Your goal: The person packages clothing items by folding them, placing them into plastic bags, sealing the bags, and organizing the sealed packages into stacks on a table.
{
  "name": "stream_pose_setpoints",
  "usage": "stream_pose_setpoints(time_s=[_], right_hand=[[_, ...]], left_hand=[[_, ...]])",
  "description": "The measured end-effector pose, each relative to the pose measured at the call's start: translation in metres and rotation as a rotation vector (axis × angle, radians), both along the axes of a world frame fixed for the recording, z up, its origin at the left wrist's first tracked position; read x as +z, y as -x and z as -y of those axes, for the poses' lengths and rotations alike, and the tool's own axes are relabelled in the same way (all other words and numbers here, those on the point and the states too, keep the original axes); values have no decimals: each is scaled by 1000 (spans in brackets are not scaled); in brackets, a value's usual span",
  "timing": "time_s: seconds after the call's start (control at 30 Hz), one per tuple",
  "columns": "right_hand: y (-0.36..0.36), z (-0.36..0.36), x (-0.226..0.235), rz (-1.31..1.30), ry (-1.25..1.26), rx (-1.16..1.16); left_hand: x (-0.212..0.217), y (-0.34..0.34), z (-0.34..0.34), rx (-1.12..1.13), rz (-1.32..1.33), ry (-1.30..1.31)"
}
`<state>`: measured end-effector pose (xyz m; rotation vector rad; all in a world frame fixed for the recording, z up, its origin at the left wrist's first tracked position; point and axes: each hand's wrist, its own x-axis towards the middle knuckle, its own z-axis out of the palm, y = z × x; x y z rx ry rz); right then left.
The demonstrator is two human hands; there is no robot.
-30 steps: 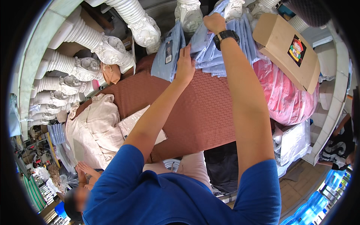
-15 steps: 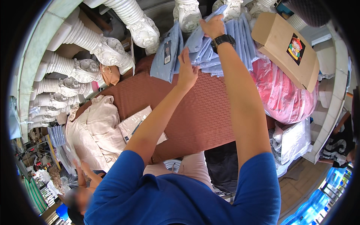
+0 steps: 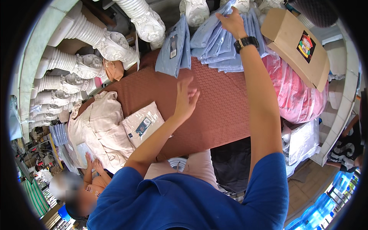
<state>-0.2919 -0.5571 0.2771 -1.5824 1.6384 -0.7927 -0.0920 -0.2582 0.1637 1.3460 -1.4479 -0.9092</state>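
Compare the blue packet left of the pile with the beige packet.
The blue packet lies at the brown cloth's far edge; the beige packet lies nearer the person. The left forearm partly covers the beige packet; no arm covers the blue packet. Each shows a dark-and-white tag.

And it's one blue packet [image 3: 173, 51] lying by itself, with the blue pile [image 3: 220, 50] beside it too overlapped to count! One cream packet [image 3: 147, 115], one red bundle [image 3: 295, 92], one cardboard box [image 3: 291, 46], one brown pouch [image 3: 114, 70], one wristwatch [image 3: 246, 44], one brown-covered surface [image 3: 214, 103], at least two other people [image 3: 100, 188], left and right!
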Motion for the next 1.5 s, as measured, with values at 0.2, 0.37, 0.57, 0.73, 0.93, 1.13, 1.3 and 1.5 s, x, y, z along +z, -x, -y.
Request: stream_pose_setpoints(time_s=[0.2,0.37,0.57,0.73,0.93,1.13,1.3,1.5], right_hand=[[-7,-84,-35,24,441,-184],[-38,-231,-93,147,557,-194],[-40,-436,-202,-381,181,-68],[-35,-491,-248,-659,295,-14],[-40,-495,-262,-715,250,-98],[-38,-498,-260,-678,204,-102],[-40,-500,-261,-697,223,-107],[-42,-505,-265,-666,350,-122]], left_hand=[[-17,-40,-109,-28,-55,-237],[-24,-66,-179,-145,151,-181],[-25,-97,-255,-230,314,-202],[-82,-135,-303,382,-184,-640],[-106,-172,-303,786,-1623,-834],[-131,-173,-285,861,-1570,-634],[-121,-167,-278,860,-1575,-569],[-111,-176,-276,662,-1624,-460]])
